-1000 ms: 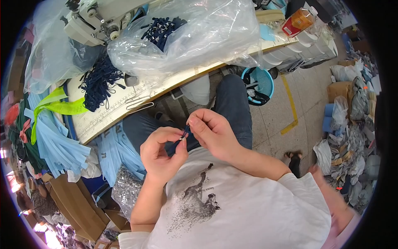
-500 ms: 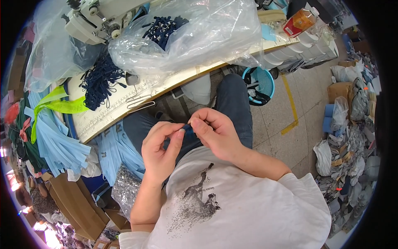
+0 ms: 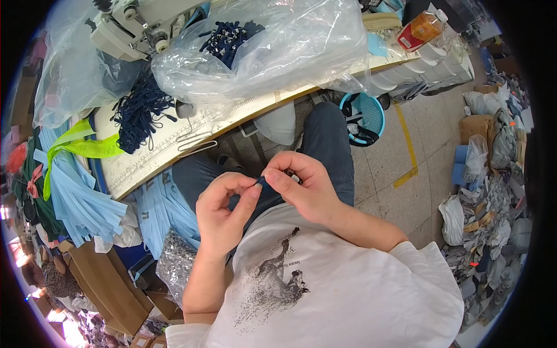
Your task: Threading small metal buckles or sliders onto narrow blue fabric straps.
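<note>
My left hand [image 3: 224, 210] and my right hand [image 3: 306, 188] meet above my lap, fingertips nearly touching. Between them they pinch a short dark blue cord piece [image 3: 261, 181], mostly covered by the fingers. By the curled fingers of the right hand shows a small shiny piece [image 3: 296, 178], too small to name. On the table, left of the hands, lies a heap of navy cord loops [image 3: 142, 116]. Farther back, a second heap of navy cords with metal bits [image 3: 229, 43] rests on a clear plastic bag [image 3: 301, 52].
A sewing machine [image 3: 125, 32] stands at the back left of the white table [image 3: 191, 124]. Light blue strips [image 3: 87, 191] and a lime-green strip [image 3: 96, 146] hang at the left. Beyond my knee is a blue basket [image 3: 374, 119]; a bottle [image 3: 420, 30] stands at the back right.
My left hand has shifted slightly left, and more of the dark blue cord shows between the fingertips. The small shiny piece by my right fingers has come into sight.
</note>
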Action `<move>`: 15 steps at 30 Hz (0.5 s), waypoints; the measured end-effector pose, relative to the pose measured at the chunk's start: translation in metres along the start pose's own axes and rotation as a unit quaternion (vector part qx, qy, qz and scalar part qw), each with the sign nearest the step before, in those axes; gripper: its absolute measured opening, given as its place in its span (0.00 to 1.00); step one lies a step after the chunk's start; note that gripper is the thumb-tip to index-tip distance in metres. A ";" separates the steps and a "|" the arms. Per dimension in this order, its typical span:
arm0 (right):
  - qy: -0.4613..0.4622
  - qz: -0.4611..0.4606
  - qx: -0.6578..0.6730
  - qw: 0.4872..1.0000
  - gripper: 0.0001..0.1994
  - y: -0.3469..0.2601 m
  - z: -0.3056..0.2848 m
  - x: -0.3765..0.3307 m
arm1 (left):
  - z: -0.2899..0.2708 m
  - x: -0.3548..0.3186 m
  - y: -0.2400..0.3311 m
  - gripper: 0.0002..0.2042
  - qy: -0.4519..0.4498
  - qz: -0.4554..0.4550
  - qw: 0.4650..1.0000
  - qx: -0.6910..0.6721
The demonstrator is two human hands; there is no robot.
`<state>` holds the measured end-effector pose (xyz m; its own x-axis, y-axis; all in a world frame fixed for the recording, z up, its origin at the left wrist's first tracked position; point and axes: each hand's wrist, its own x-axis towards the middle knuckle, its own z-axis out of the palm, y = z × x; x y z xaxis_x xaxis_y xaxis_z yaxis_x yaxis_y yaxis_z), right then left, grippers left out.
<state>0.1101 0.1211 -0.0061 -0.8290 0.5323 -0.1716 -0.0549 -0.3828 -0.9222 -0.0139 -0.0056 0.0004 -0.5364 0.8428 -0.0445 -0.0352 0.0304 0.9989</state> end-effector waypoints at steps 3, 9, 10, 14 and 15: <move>0.001 -0.066 -0.066 0.996 0.06 0.005 -0.002 0.002 | 0.000 -0.002 -0.002 0.07 0.012 0.003 1.000 0.014; -0.015 0.005 -0.033 0.999 0.06 -0.004 0.001 0.003 | 0.006 0.000 0.003 0.07 0.072 0.031 0.995 0.058; -0.015 0.004 -0.033 0.999 0.06 -0.001 0.001 0.003 | 0.006 0.000 0.003 0.07 0.071 0.032 0.995 0.058; -0.011 -0.011 -0.020 1.000 0.09 -0.003 0.000 0.000 | 0.010 0.002 0.005 0.06 0.079 0.046 0.993 0.073; -0.012 0.046 0.030 0.998 0.10 -0.007 0.000 0.000 | 0.010 0.002 0.006 0.06 0.082 0.048 0.993 0.073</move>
<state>0.1105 0.1239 0.0004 -0.8453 0.4749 -0.2448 -0.0112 -0.4739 -0.8805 -0.0068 0.0012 0.0061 -0.6619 0.7471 0.0618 0.1391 0.0413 0.9894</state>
